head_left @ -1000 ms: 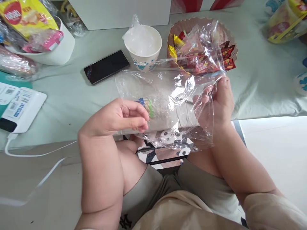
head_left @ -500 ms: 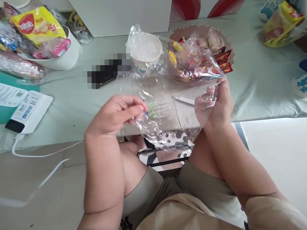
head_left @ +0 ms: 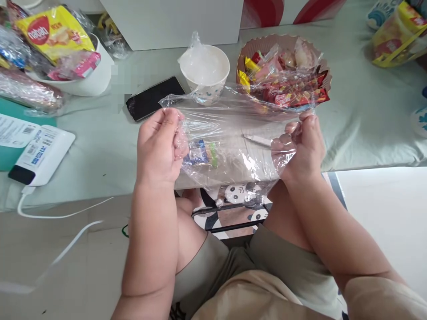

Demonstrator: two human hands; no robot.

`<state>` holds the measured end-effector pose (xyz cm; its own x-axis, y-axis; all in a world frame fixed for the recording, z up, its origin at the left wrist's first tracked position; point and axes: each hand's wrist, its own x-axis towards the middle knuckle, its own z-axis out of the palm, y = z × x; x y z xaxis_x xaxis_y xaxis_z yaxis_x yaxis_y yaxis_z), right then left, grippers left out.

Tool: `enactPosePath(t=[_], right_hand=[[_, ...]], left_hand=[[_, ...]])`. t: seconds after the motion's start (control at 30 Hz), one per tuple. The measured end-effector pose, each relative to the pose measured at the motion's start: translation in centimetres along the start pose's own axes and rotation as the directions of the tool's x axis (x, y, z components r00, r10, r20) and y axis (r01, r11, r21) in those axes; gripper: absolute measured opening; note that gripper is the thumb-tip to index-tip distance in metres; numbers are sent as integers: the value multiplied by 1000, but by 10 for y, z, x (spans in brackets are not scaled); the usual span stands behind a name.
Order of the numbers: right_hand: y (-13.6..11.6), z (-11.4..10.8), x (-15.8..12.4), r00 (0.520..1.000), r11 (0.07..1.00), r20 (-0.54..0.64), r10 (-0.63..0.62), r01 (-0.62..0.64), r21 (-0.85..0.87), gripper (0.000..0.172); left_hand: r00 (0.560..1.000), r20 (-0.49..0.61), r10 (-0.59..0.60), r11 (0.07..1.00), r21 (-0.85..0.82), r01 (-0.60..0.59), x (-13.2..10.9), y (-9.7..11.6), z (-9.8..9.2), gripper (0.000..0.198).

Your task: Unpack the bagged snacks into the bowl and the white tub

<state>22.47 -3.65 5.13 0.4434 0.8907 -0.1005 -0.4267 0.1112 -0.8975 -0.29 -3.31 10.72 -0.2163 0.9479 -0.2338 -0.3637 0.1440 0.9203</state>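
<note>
Broadly, we sit at a surface under a pale green cloth (head_left: 360,133), rumpled at its near edge, with pale floor (head_left: 383,204) to the near right and a white box (head_left: 173,22) on the far side. Snack packets (head_left: 55,33) heap a white bowl (head_left: 102,80) at far left, and wrapped sweets (head_left: 287,84) fill a scalloped basket (head_left: 247,49) far and right of centre. Nearer, the clear plastic film (head_left: 247,162) spans our 2 hands above the near middle of the cloth. Our left hand (head_left: 158,146) is clenched on its left edge; our right hand (head_left: 302,142) pinches its far right corner. We judge an even, gentle sideways pull best: film this thin could tear if jerked, and level hands should spread the creases. A blue-and-green packet (head_left: 198,153) shows through the film by our left hand; inside or behind, we cannot tell. Smallest, a slim white tool (head_left: 256,140) points at our right fingers; we cannot tell whether they touch it.
</note>
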Motion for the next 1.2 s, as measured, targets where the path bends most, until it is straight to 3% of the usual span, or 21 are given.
enactPosePath(t=[0.13, 0.23, 0.33, 0.4, 0.63, 0.93, 1.2], right_hand=[[-4, 0, 2, 998, 999, -39, 43, -43, 19, 26], [-8, 2, 1, 997, 998, -56, 61, -59, 32, 25], [-9, 4, 0, 997, 998, -54, 57, -56, 35, 26], [-8, 4, 1, 996, 998, -76, 48, -44, 43, 27], [-8, 1, 2, 999, 998, -35, 26, -24, 61, 26], [-12, -1, 7, 996, 996, -64, 59, -55, 63, 29], [-13, 4, 1, 996, 998, -84, -2, 7, 58, 27]], left_hand=[[997, 52, 65, 996, 52, -68, 6, -5, -15, 39], [986, 145, 75, 997, -25, -73, 7, -5, -21, 44], [937, 338, -87, 995, -11, 96, 3, -4, -20, 52], [904, 392, -169, 986, 53, 161, 0, -3, -18, 52], [945, 282, -168, 980, 155, 128, -1, 0, -16, 35], [974, 218, -67, 994, 96, 46, 4, 1, -21, 32], [937, 348, 31, 994, 86, -65, 3, -1, -22, 28]])
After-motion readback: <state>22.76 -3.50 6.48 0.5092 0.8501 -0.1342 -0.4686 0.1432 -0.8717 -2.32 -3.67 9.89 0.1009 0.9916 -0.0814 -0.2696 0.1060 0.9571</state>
